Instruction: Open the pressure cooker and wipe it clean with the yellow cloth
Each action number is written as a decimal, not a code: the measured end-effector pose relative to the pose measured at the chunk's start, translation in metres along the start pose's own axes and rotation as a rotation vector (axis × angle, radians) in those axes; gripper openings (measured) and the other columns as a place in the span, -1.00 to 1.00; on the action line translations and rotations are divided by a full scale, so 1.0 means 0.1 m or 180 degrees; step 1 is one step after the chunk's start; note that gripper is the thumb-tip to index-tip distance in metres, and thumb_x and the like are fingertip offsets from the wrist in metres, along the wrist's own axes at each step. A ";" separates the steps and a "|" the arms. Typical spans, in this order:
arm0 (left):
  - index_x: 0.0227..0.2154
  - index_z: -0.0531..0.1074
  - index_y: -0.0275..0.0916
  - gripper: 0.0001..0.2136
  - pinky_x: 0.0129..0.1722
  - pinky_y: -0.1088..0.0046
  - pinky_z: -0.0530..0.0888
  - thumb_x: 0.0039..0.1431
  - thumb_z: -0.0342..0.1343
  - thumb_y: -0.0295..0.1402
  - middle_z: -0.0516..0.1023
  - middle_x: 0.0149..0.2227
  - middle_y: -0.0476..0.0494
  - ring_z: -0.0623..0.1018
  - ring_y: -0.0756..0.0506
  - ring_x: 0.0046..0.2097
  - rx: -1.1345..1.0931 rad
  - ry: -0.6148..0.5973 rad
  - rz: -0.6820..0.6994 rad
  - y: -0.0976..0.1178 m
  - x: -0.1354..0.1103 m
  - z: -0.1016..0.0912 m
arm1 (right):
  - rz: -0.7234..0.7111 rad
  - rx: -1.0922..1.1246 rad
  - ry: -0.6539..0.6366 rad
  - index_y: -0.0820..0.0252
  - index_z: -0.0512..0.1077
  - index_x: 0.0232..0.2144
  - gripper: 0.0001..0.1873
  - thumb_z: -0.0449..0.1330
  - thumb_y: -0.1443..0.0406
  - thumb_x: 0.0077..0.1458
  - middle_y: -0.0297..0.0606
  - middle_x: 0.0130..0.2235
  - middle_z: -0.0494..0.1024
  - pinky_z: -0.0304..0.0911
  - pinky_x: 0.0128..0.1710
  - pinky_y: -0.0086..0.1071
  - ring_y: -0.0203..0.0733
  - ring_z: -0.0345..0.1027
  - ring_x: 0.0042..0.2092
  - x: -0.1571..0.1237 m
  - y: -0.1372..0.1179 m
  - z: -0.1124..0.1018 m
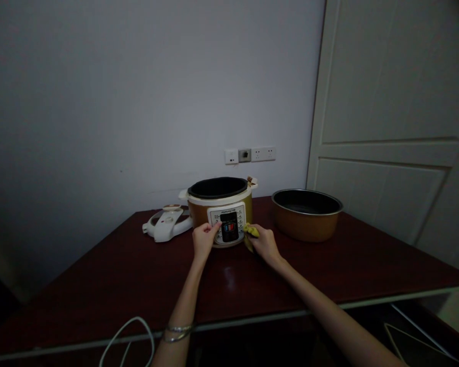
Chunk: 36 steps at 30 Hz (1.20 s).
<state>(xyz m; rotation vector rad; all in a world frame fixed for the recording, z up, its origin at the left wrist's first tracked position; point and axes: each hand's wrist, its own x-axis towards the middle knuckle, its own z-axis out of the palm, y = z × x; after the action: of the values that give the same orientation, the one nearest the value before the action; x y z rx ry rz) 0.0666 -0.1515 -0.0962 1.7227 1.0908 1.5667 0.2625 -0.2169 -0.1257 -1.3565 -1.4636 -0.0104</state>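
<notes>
An electric pressure cooker (199, 211) stands upright on the dark red table, its white control panel (216, 235) facing me and its top uncovered. My left hand (203, 240) is closed against the front of the cooker, thumb on the left side of the panel. In my right hand (265, 243) is a bunched yellow cloth (251, 231), pressed to the right edge of the panel. Part of the cloth hangs below the fingers. The cooker's white lid (167, 224) lies to its left.
Right of the cooker sits a large round brown pot (306, 224) with a dark inside. Wall sockets (263, 154) are behind the cooker. A white cable (137, 320) loops at the near edge of the table (130, 285). A white door (386, 122) stands at the right.
</notes>
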 end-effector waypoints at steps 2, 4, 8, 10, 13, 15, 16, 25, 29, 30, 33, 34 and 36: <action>-0.78 0.18 -0.24 -0.51 -0.63 0.56 0.06 -0.15 0.20 0.05 0.15 -0.75 0.10 0.15 0.09 -0.64 -0.0005 0.0011 -0.0008 0.01 0.00 0.00 | 0.0057 -0.0129 -0.0168 0.20 0.51 -0.26 -0.77 0.16 0.37 -0.02 -0.17 -0.29 0.61 0.36 -0.29 -0.34 -0.06 0.51 -0.28 -0.03 0.02 -0.01; -0.79 0.19 -0.24 -0.51 -0.64 0.56 0.06 -0.18 0.21 0.05 0.15 -0.75 0.11 0.15 0.09 -0.64 -0.0070 -0.0015 -0.0018 0.04 0.00 -0.02 | 0.0060 -0.0315 -0.0405 0.19 0.52 -0.32 -0.80 0.15 0.41 -0.02 -0.19 -0.33 0.61 0.36 -0.31 -0.36 -0.08 0.51 -0.30 -0.05 -0.02 -0.06; -0.79 0.21 -0.25 -0.52 -0.67 0.56 0.05 -0.18 0.21 0.04 0.14 -0.80 0.12 0.13 0.11 -0.69 -0.0396 -0.0216 -0.0154 0.11 0.00 -0.06 | -0.0465 -0.0771 -0.0612 0.17 0.50 -0.22 -0.61 0.09 0.55 -0.10 -0.19 -0.29 0.61 0.38 -0.27 -0.38 -0.11 0.51 -0.27 -0.19 -0.34 -0.10; -0.77 0.23 -0.25 -0.55 -0.69 0.57 0.04 -0.13 0.20 0.01 0.14 -0.81 0.13 0.13 0.11 -0.72 -0.0742 -0.0097 -0.0287 0.12 0.02 -0.10 | -0.1077 -0.0957 -0.0511 0.20 0.44 -0.09 -0.48 0.06 0.60 -0.12 -0.14 -0.16 0.58 0.39 -0.16 -0.33 -0.11 0.49 -0.16 -0.25 -0.59 -0.08; -0.75 0.23 -0.25 -0.61 -0.72 0.59 0.03 -0.08 0.18 -0.10 0.12 -0.83 0.14 0.13 0.12 -0.75 -0.1738 0.0673 -0.0826 0.07 0.09 -0.15 | -0.2201 -0.1131 -0.0187 0.29 0.39 -0.02 -0.53 0.05 0.56 0.00 -0.05 0.00 0.48 0.32 0.01 -0.20 -0.05 0.31 0.09 -0.14 -0.97 -0.03; -0.74 0.20 -0.23 -0.65 -0.73 0.59 0.02 -0.02 0.13 -0.17 0.10 -0.83 0.16 0.12 0.11 -0.76 -0.2295 0.1172 -0.1232 0.01 0.13 -0.19 | -0.2688 -0.1205 0.0086 0.33 0.40 -0.03 -0.64 0.03 0.50 0.12 0.00 0.03 0.45 0.27 0.07 -0.14 -0.02 0.21 0.16 0.08 -1.17 -0.01; -0.73 0.18 -0.23 -0.66 -0.73 0.59 0.02 0.01 0.08 -0.19 0.08 -0.83 0.16 0.10 0.11 -0.77 -0.2459 0.1316 -0.1383 -0.01 0.15 -0.21 | -0.2855 -0.1225 0.0122 0.35 0.41 -0.04 -0.67 0.03 0.47 0.15 0.01 0.03 0.45 0.24 0.09 -0.14 -0.01 0.17 0.18 0.22 -1.24 0.00; -0.66 0.10 -0.19 -0.70 -0.72 0.56 0.00 0.15 -0.19 -0.24 -0.01 -0.78 0.17 0.05 0.09 -0.76 -0.3205 0.1435 -0.1991 -0.08 0.19 -0.35 | -0.3334 -0.1752 -0.0426 0.44 0.46 -0.16 -0.75 0.04 0.47 0.17 0.04 -0.02 0.49 0.18 0.15 -0.13 0.01 0.25 0.13 0.69 -1.20 0.34; -0.65 0.10 -0.20 -0.72 -0.71 0.55 0.00 0.15 -0.18 -0.26 0.01 -0.76 0.16 0.06 0.09 -0.76 -0.3344 0.1435 -0.2043 -0.08 0.18 -0.35 | -0.3306 -0.1783 -0.0315 0.43 0.46 -0.15 -0.73 0.00 0.46 0.20 0.01 0.00 0.48 0.18 0.15 -0.15 -0.03 0.26 0.12 0.58 -1.08 0.41; -0.64 0.10 -0.20 -0.72 -0.71 0.55 0.00 0.15 -0.18 -0.26 0.00 -0.76 0.16 0.06 0.09 -0.76 -0.3366 0.1433 -0.2049 -0.08 0.18 -0.34 | -0.3296 -0.1794 -0.0302 0.43 0.46 -0.15 -0.73 0.00 0.46 0.20 0.01 0.00 0.48 0.18 0.15 -0.15 -0.04 0.27 0.12 0.57 -1.08 0.41; -0.64 0.10 -0.20 -0.74 -0.71 0.56 -0.01 0.15 -0.18 -0.28 0.00 -0.75 0.17 0.06 0.09 -0.76 -0.3418 0.1426 -0.2045 -0.08 0.18 -0.34 | -0.3306 -0.1902 -0.0317 0.44 0.47 -0.18 -0.74 0.01 0.46 0.18 0.04 -0.01 0.48 0.19 0.14 -0.16 -0.03 0.28 0.10 0.56 -1.10 0.41; -0.63 0.10 -0.20 -0.74 -0.71 0.56 -0.01 0.14 -0.18 -0.29 0.01 -0.75 0.17 0.06 0.09 -0.76 -0.3433 0.1421 -0.2042 -0.08 0.18 -0.34 | -0.3325 -0.1959 -0.0317 0.44 0.47 -0.19 -0.75 0.02 0.46 0.18 0.04 -0.02 0.49 0.19 0.14 -0.16 -0.02 0.29 0.10 0.57 -1.10 0.42; -0.63 0.09 -0.20 -0.75 -0.71 0.55 -0.01 0.14 -0.17 -0.30 0.02 -0.74 0.17 0.06 0.10 -0.76 -0.3456 0.1404 -0.2037 -0.08 0.17 -0.33 | -0.3403 -0.2079 -0.0291 0.45 0.48 -0.20 -0.75 0.02 0.46 0.17 0.05 -0.02 0.49 0.19 0.14 -0.16 -0.01 0.30 0.09 0.57 -1.11 0.42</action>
<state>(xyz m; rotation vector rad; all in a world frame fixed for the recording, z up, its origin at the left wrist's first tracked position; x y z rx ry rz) 0.0319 -0.1362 -0.0887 0.2811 0.6254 1.6278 0.1695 -0.1890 -0.0364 -0.8773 -2.2112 -1.2030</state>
